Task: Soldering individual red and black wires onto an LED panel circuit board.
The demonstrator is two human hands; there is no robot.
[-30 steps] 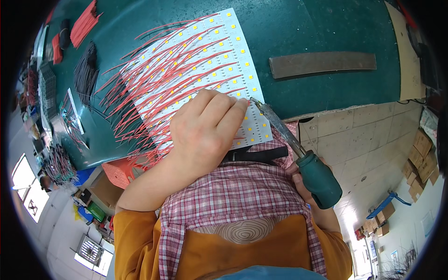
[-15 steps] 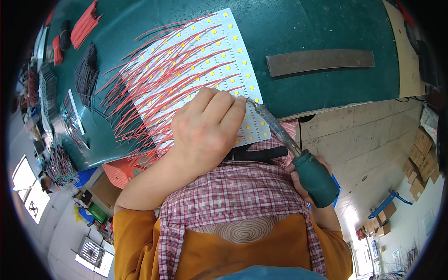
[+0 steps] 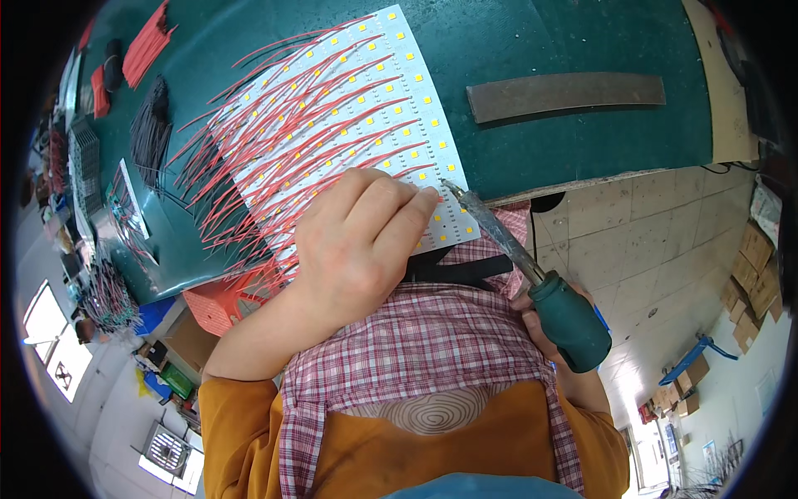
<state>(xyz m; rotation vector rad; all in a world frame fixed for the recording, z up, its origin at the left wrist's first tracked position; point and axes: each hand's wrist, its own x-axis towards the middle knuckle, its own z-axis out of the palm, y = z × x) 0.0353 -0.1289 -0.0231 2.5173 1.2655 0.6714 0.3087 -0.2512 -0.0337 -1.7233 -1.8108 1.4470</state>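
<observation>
A white LED circuit board (image 3: 453, 218) with rows of yellow chips lies at the table's near edge. Many red wires (image 3: 332, 129) run leftward across it from solder points near its right side, with black ones among them. Over the board's lower part my left hand (image 3: 349, 241) is closed in a pinch, a bit of red wire showing at its fingertips. My right hand (image 3: 540, 333) grips a soldering iron (image 3: 569, 324) by its green handle, which hides most of the fingers. The iron's tip rests at or just over the board, beside the left fingertips.
A flat brown metal strip (image 3: 565, 96) lies right of the board on the green table (image 3: 532, 33). Bundles of black wires (image 3: 151, 125) and red wires (image 3: 147, 43) lie to the left. Below the table edge stands a red plastic stool (image 3: 212, 309). Cardboard boxes (image 3: 752, 270) are far right.
The board and its wires have shifted slightly up and left in view. My left hand has moved slightly down and left, and the iron's tip sits one solder row lower on the board.
</observation>
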